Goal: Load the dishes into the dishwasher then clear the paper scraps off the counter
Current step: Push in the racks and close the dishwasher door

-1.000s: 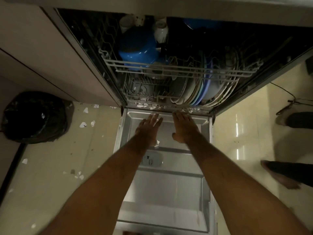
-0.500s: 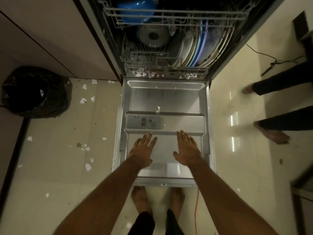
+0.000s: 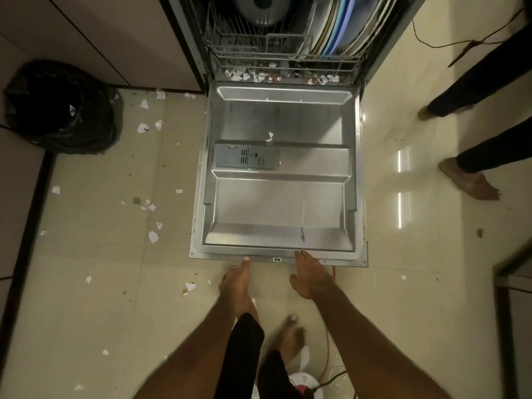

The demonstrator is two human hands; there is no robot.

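Observation:
The dishwasher door [image 3: 276,203] lies fully open and flat. My left hand [image 3: 236,280] and my right hand [image 3: 311,276] are at its front edge, fingers extended and fingertips touching the rim, holding nothing. The lower rack [image 3: 259,53] is pushed inside and holds upright plates [image 3: 339,30] and a round metal dish [image 3: 264,7]. Torn paper scraps [image 3: 259,76] lie along the front of the tub. One scrap [image 3: 269,137] sits on the door's inner face, above the detergent dispenser [image 3: 247,158].
Several paper scraps [image 3: 144,128] litter the tiled floor left of the door. A black trash bag [image 3: 57,108] stands at the left by the cabinets. Another person's legs and feet [image 3: 472,180] are at the right. An orange cable [image 3: 328,341] runs by my feet.
Both hands drew back from the rack across the door to its front edge. The view shifted back and down, so only the lower rack still shows.

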